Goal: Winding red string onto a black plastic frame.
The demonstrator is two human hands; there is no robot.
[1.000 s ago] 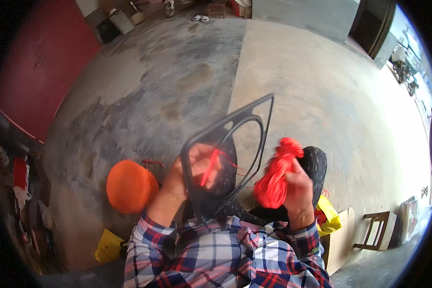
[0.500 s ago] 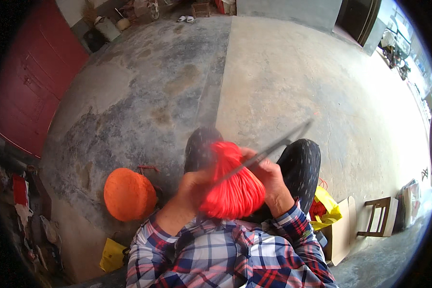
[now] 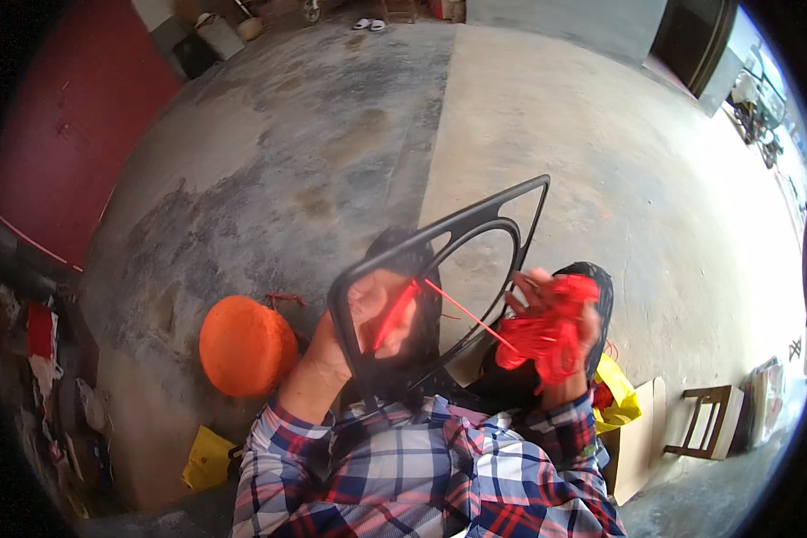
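Observation:
A black flat frame (image 3: pixel 484 212) with pointed corners and a curved inner ring stands tilted above my lap. My left hand (image 3: pixel 360 303) grips its left side, fingers closed around a red cord-covered stretch (image 3: pixel 396 317). A taut red strand (image 3: pixel 466 310) runs from there through the frame to a loose bundle of red cord (image 3: pixel 556 325). That bundle sits in my right hand (image 3: pixel 590 330), whose fingers curl around it, somewhat blurred, to the right of the frame. The frame's lower edge rests close to my shirt.
An orange round stool (image 3: pixel 247 346) stands at my left, with a yellow bag (image 3: pixel 210 457) below it. On my right are another yellow bag (image 3: pixel 620 400) holding red stuff, a cardboard piece (image 3: pixel 641 444) and a small wooden stool (image 3: pixel 710 421). A red door (image 3: pixel 81 134) is far left.
The red cord bundle has gone from between both hands to my right hand, which moved right. The frame has turned from edge-on to face-on, and a strand now stretches between my hands.

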